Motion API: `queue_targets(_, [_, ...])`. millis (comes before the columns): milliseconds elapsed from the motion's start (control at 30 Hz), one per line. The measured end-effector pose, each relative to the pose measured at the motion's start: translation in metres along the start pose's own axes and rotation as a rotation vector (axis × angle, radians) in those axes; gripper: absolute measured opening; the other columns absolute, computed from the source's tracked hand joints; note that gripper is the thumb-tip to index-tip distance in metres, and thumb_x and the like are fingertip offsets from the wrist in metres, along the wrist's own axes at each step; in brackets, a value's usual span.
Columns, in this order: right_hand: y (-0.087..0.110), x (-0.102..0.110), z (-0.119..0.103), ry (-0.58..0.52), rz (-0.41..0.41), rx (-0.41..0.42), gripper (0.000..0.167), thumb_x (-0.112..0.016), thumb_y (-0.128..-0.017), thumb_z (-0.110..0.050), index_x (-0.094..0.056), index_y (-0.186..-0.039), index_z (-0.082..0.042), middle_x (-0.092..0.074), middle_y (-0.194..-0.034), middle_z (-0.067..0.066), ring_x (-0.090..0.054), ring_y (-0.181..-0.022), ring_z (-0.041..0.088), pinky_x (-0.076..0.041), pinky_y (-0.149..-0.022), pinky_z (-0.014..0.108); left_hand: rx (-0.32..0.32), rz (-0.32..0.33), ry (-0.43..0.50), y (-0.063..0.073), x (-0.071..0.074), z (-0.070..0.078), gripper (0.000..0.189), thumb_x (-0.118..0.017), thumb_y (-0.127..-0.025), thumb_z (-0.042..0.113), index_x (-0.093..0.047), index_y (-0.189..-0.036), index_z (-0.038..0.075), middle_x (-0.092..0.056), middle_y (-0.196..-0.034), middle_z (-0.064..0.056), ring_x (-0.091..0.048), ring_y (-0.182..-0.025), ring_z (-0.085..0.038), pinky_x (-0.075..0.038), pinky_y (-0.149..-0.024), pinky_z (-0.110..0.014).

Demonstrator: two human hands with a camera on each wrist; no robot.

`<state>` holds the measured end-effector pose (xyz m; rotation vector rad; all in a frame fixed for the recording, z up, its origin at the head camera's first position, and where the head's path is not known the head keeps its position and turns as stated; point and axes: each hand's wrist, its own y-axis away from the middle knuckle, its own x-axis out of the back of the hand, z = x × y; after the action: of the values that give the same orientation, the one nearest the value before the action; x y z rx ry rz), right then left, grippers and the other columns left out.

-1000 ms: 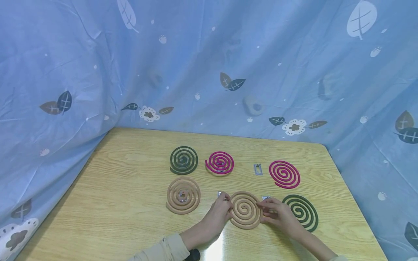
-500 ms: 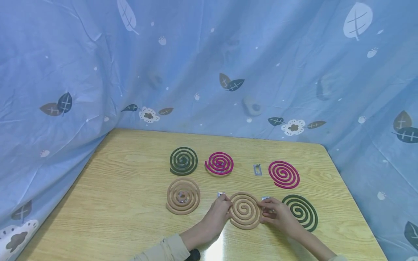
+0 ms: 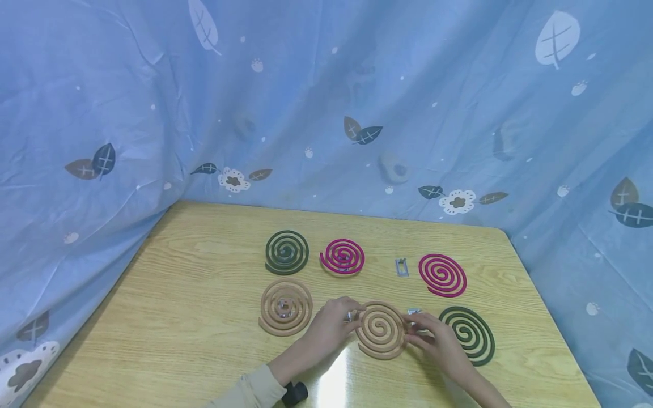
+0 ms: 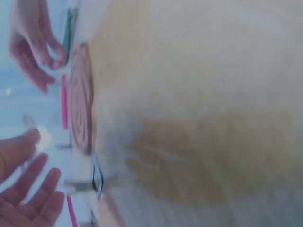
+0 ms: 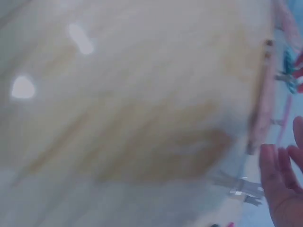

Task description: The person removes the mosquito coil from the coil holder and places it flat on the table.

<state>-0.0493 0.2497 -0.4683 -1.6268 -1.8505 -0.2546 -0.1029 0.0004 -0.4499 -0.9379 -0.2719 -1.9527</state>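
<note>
A tan mosquito coil (image 3: 379,325) lies flat on the table between the two hands. At its left edge is my left hand (image 3: 324,327), thumb and fingers apart; the left wrist view shows these fingers (image 4: 46,189) spread and holding nothing. A small metal coil stand (image 3: 349,317) shows in the gap between that thumb and forefinger. My right hand (image 3: 440,343) has its fingertips right at the coil's right edge. In the right wrist view its fingers (image 5: 271,163) are parted, with nothing between them. Another metal stand (image 3: 414,311) lies just behind the right fingertips.
A dark green coil (image 3: 465,333) lies beside the right hand, with a pink coil (image 3: 442,275) behind it. Left of them are a second pink coil (image 3: 343,255), a green coil (image 3: 286,253) and a tan coil (image 3: 263,309), each over a stand. A bare stand (image 3: 402,275) lies at the back.
The left hand has let go of the tan coil's left edge and shifted slightly left and back, toward the small stand. The right fingers have loosened at the right edge. The coil stays put.
</note>
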Motion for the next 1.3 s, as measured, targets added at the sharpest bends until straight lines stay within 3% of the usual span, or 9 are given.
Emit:
queue_targets(167, [-0.013, -0.003, -0.006, -0.091, 0.061, 0.013, 0.034, -0.070, -0.081, 0.003, -0.064, -0.114, 0.006, -0.066, -0.108, 0.018, -0.065, -0.093, 0.014, -0.057, -0.079, 0.021, 0.003, 0.050, 0.182, -0.013, 0.011, -0.014, 0.032, -0.071, -0.085, 0.008, -0.067, -0.117, 0.006, -0.068, -0.115, -0.007, -0.063, -0.106, -0.023, -0.052, -0.095, -0.032])
queue_targets(333, [-0.029, -0.010, -0.008, -0.231, 0.105, -0.018, 0.035, -0.065, -0.086, 0.004, -0.060, -0.121, 0.005, -0.062, -0.117, 0.023, -0.060, -0.105, 0.008, -0.053, -0.088, 0.020, 0.069, 0.090, 0.458, -0.026, 0.018, -0.029, 0.034, -0.069, -0.087, 0.008, -0.064, -0.120, 0.001, -0.066, -0.119, -0.012, -0.061, -0.111, -0.031, -0.049, -0.099, -0.043])
queue_targets(467, [-0.038, -0.019, -0.008, -0.320, 0.128, -0.049, 0.035, -0.063, -0.088, 0.004, -0.059, -0.123, 0.006, -0.058, -0.122, 0.026, -0.057, -0.109, 0.006, -0.051, -0.091, 0.020, 0.079, 0.133, 0.552, -0.032, 0.023, -0.041, 0.036, -0.070, -0.086, 0.007, -0.064, -0.121, 0.001, -0.065, -0.120, -0.015, -0.060, -0.111, -0.034, -0.049, -0.099, -0.045])
queue_targets(633, [-0.048, -0.025, -0.007, -0.382, 0.147, -0.086, 0.034, -0.063, -0.090, 0.001, -0.059, -0.123, 0.006, -0.057, -0.123, 0.024, -0.057, -0.110, 0.009, -0.051, -0.092, 0.021, 0.069, 0.152, 0.596, -0.037, 0.030, -0.051, 0.037, -0.069, -0.086, 0.002, -0.063, -0.122, 0.000, -0.064, -0.121, -0.016, -0.058, -0.112, -0.037, -0.049, -0.099, -0.044])
queue_targets(800, [-0.063, -0.024, -0.005, -0.367, 0.145, -0.058, 0.032, -0.063, -0.090, 0.002, -0.059, -0.121, 0.007, -0.059, -0.122, 0.024, -0.058, -0.107, 0.009, -0.052, -0.089, 0.019, 0.062, 0.161, 0.617, -0.042, 0.042, -0.053, 0.039, -0.069, -0.085, 0.000, -0.061, -0.122, -0.005, -0.062, -0.120, -0.021, -0.055, -0.112, -0.043, -0.049, -0.098, -0.047])
queue_targets(967, [-0.077, -0.021, -0.004, -0.341, 0.139, -0.055, 0.032, -0.064, -0.090, 0.000, -0.061, -0.121, 0.005, -0.060, -0.121, 0.025, -0.061, -0.106, 0.017, -0.052, -0.088, 0.018, 0.094, 0.180, 0.600, -0.051, 0.053, -0.057, 0.039, -0.068, -0.084, -0.005, -0.061, -0.123, -0.004, -0.061, -0.119, -0.026, -0.056, -0.108, -0.044, -0.047, -0.099, -0.052])
queue_targets(1167, [-0.098, -0.022, -0.002, -0.339, 0.104, -0.092, 0.033, -0.064, -0.092, -0.008, -0.061, -0.123, 0.002, -0.059, -0.123, 0.024, -0.060, -0.107, 0.015, -0.051, -0.089, 0.017, 0.117, 0.175, 0.578, -0.063, 0.058, -0.071, 0.039, -0.068, -0.085, -0.004, -0.061, -0.123, -0.002, -0.061, -0.123, -0.022, -0.057, -0.111, -0.038, -0.051, -0.097, -0.039])
queue_targets(1300, [-0.113, -0.020, 0.001, -0.361, 0.067, -0.105, 0.035, -0.064, -0.092, -0.011, -0.060, -0.124, 0.002, -0.059, -0.126, 0.021, -0.058, -0.111, 0.023, -0.051, -0.089, 0.017, 0.141, 0.140, 0.569, -0.069, 0.061, -0.074, 0.041, -0.069, -0.086, -0.001, -0.060, -0.126, -0.001, -0.058, -0.127, -0.022, -0.054, -0.116, -0.040, -0.052, -0.095, -0.037])
